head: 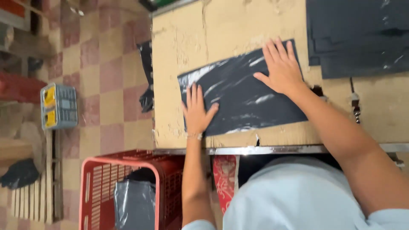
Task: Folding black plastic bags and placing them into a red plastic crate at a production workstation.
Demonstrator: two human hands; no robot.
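A flat black plastic bag [243,96] lies on the worn tan tabletop [187,47]. My left hand [197,111] presses flat on its near left corner, fingers together and pointing away from me. My right hand [281,66] lies flat on its far right corner with the fingers spread. Neither hand grips anything.
A stack of black plastic sheets [358,36] sits at the table's far right. A metal strip [264,150] edges the table's near side. A red plastic crate [128,191] holding a grey bag stands on the checkered floor at left. A grey and yellow crate [59,106] lies further left.
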